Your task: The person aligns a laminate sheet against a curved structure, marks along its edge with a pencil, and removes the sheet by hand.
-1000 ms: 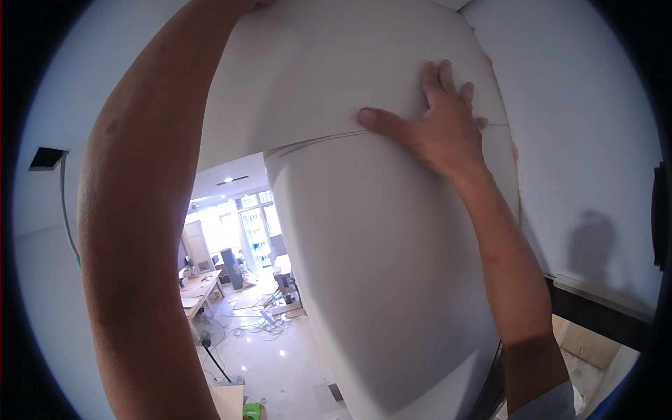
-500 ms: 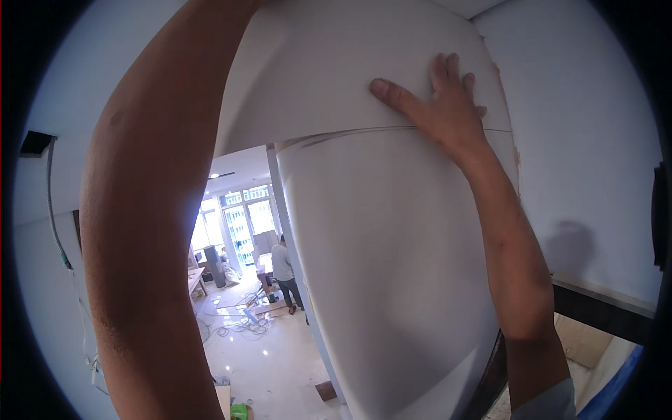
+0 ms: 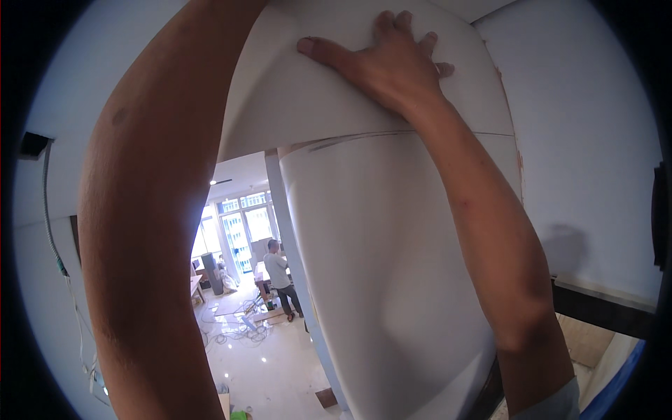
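Note:
My right hand (image 3: 395,66) is laid on the upper part of a large pale panel (image 3: 294,91), fingers spread and thumb stretched out to the left. It holds nothing. A thin dark seam (image 3: 490,134) crosses below it, and beneath that another smooth pale panel (image 3: 364,231) reaches down, its left edge rounded. My left forearm (image 3: 150,182) rises along the left side, past the same upper panel. The left hand itself lies beyond the top edge of the picture, so its fingers and anything in them are hidden.
Through an opening on the left, a person (image 3: 280,280) stands at a workbench in a bright room. Cables (image 3: 241,329) lie tangled on the shiny floor. A corrugated conduit (image 3: 49,203) hangs at far left. A dark ledge (image 3: 602,308) juts out at lower right.
My right hand has slid up and to the left over the upper panel, fingers still spread. My left arm has barely moved. The person in the background has turned slightly.

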The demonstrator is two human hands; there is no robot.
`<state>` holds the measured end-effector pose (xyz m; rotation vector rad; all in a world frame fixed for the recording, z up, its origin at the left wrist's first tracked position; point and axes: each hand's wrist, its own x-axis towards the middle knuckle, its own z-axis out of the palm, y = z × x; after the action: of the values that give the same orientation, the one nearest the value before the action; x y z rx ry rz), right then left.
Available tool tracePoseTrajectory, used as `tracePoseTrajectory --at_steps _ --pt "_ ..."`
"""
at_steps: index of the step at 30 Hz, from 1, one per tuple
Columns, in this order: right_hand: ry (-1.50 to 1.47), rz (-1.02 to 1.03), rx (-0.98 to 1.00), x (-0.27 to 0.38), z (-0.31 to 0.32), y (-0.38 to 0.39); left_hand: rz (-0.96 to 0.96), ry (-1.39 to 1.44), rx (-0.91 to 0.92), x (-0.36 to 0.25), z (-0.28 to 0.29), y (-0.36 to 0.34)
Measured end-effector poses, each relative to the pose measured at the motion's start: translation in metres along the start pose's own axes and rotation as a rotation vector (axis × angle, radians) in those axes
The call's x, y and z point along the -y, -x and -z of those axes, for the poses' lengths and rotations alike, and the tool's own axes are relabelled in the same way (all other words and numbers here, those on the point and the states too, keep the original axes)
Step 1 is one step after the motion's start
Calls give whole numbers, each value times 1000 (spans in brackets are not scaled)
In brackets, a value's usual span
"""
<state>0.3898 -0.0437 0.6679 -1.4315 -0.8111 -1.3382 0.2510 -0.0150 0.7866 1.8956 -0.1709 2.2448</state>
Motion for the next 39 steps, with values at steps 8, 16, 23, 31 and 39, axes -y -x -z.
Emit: tracePoseTrajectory --at_steps 8,16,23,31,39 --pt "118 -111 -2 25 10 8 -7 24 -29 5 2 8" --pt "123 -232 207 40 24 -2 36 8 -69 6 1 12" --pt "36 -294 189 46 24 -12 128 11 -61 4 3 -6" --pt "-70 -265 51 42 12 -30 30 61 -16 15 10 -8" --pt "-76 -245 -32 38 2 -24 42 -48 -70 7 11 4"
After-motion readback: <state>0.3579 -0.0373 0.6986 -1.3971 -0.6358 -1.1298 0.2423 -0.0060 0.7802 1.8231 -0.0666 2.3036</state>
